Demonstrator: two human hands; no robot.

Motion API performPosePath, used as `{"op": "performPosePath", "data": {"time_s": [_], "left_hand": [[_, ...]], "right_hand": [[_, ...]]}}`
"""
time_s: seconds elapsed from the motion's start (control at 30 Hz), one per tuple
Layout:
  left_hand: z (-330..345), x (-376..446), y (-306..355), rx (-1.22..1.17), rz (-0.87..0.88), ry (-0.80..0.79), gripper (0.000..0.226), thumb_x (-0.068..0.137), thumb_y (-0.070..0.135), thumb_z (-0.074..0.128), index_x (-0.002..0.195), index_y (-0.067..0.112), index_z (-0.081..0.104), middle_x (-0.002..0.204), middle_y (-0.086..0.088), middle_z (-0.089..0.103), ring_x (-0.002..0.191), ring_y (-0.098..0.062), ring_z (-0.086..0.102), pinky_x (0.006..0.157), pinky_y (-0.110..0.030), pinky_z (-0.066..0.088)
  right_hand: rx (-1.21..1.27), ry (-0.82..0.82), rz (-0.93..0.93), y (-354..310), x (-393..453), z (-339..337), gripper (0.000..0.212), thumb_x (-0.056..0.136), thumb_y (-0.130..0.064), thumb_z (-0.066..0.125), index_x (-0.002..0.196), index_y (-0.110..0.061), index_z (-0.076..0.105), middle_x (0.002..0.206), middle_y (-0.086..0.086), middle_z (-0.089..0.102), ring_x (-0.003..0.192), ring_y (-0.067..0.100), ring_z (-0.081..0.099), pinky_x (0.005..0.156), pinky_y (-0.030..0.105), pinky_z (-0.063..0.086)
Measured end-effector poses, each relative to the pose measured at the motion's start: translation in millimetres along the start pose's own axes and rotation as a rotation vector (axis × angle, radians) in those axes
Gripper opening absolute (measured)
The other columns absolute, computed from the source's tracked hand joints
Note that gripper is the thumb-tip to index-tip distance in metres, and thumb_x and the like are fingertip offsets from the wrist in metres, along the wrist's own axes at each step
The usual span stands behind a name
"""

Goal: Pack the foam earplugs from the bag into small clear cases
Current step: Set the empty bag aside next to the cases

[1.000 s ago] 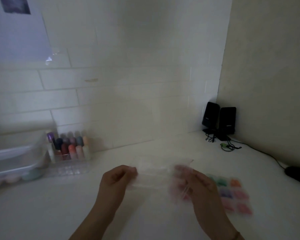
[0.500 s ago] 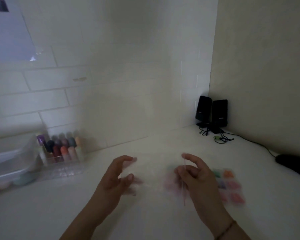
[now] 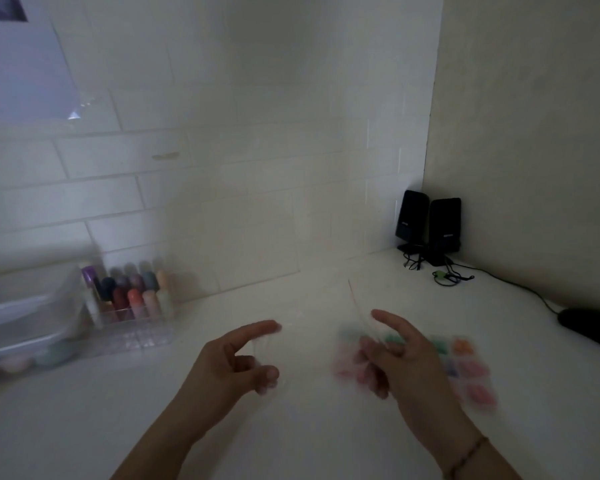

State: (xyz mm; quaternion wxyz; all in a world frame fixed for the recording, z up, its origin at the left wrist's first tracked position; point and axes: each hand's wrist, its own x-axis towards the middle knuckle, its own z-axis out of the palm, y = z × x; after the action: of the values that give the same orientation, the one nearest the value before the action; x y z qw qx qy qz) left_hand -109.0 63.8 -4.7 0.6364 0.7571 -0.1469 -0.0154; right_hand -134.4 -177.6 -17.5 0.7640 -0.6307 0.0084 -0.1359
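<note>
- Head view: left hand hovers over the white table, forefinger out, other fingers curled, apparently pinching a blurred clear bag.
- Right hand grips the bag's far edge.
- Colourful earplug cases lie beneath the right hand.

Surface: a pale white counter running into a wall corner.
Landmark: two black speakers, standing upright side by side in that corner.
Cables: dark tangle just in front of the speakers.
Dark object: right of the speakers; too dim to identify.
Earplug cases: blurred colourful grid, nearer than the speakers.
Clear organiser: far left of the speakers, holding coloured bottles.
Clear bin: just left of the organiser.
</note>
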Motion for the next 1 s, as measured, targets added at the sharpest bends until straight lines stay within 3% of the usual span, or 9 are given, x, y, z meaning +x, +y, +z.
{"op": "performPosePath", "data": {"time_s": [0.17,0.27,0.37,0.47,0.6,0.7,0.8,0.9,1.0], "left_hand": [[11,-9,0,0.051,0.061,0.047,0.078,0.071,0.0,0.079,0.133,0.039,0.051,0.062,-0.021,0.067,0.06,-0.022,0.062,0.075,-0.028,0.054],[35,-14,6,-0.031,0.141,0.156,0.083,0.075,-0.008,0.074,0.136,0.039,0.046,0.059,-0.02,0.066,0.055,-0.022,0.06,0.065,-0.022,0.053],[58,-16,13,-0.073,0.2,0.202,0.083,0.077,-0.006,0.073,0.138,0.042,0.043,0.051,-0.01,0.061,0.046,-0.016,0.052,0.054,-0.02,0.046],[76,-17,12,-0.045,0.23,0.168,0.085,0.078,-0.009,0.071,0.138,0.044,0.042,0.046,0.003,0.049,0.041,-0.007,0.04,0.045,-0.018,0.041],[81,-26,4,0.116,0.308,0.115,0.091,0.071,0.007,0.076,0.137,0.058,0.038,0.103,-0.009,0.069,0.047,-0.026,0.053,0.053,-0.037,0.055],[71,-35,-6,0.178,0.318,0.137,0.095,0.071,0.007,0.077,0.136,0.061,0.034,0.12,-0.029,0.061,0.056,-0.027,0.066,0.065,-0.04,0.059],[61,-42,-9,0.228,0.246,0.11,0.103,0.069,0.007,0.08,0.133,0.068,0.028,0.102,-0.003,0.074,0.061,-0.026,0.068,0.071,-0.042,0.056],[49,-43,-5,0.217,0.208,0.182,0.1,0.062,0.038,0.08,0.137,0.066,0.02,0.133,0.028,0.054,0.084,-0.009,0.07,0.075,-0.029,0.057],[32,-27,2,0.162,0.171,0.273,0.087,0.064,0.073,0.062,0.141,0.052,0.027,0.133,0.023,0.055,0.109,0.004,0.06,0.09,-0.025,0.047]], "right_hand": [[0.358,0.083,0.025,-6,0,4,0.038,0.084,-0.016,0.07,0.119,-0.008,0.056,0.069,0.015,0.067,0.047,0.022,0.056,0.056,0.039,0.047],[0.714,-0.049,0.283,-6,-6,21,0.085,0.045,-0.053,0.09,0.111,-0.009,0.059,0.083,0.013,0.069,0.064,0.024,0.063,0.061,0.036,0.051],[0.63,-0.267,0.425,2,-21,38,0.087,0.055,-0.061,0.078,0.116,-0.001,0.064,0.104,0.015,0.071,0.085,0.027,0.069,0.067,0.036,0.055],[0.556,-0.363,0.377,9,-26,43,0.09,0.045,-0.052,0.091,0.117,-0.004,0.066,0.124,0.016,0.064,0.106,0.028,0.065,0.075,0.039,0.056],[0.466,-0.193,0.293,10,-18,33,0.046,0.075,-0.044,0.07,0.106,-0.009,0.071,0.118,0.013,0.068,0.106,0.03,0.067,0.087,0.044,0.051],[0.629,-0.092,0.256,1,-10,17,0.029,0.077,-0.034,0.058,0.091,-0.013,0.072,0.1,0.01,0.074,0.083,0.028,0.072,0.068,0.037,0.055],[0.686,-0.01,0.214,-8,-6,8,0.025,0.08,-0.032,0.056,0.09,-0.013,0.069,0.089,0.008,0.075,0.068,0.024,0.072,0.052,0.029,0.056],[0.542,-0.064,0.184,-7,-9,7,0.031,0.085,-0.033,0.051,0.099,-0.01,0.065,0.094,0.013,0.074,0.067,0.026,0.071,0.051,0.031,0.055],[0.342,-0.171,0.167,-9,-11,8,0.033,0.086,-0.029,0.05,0.099,-0.004,0.067,0.096,0.018,0.072,0.068,0.029,0.069,0.05,0.03,0.052]]}}
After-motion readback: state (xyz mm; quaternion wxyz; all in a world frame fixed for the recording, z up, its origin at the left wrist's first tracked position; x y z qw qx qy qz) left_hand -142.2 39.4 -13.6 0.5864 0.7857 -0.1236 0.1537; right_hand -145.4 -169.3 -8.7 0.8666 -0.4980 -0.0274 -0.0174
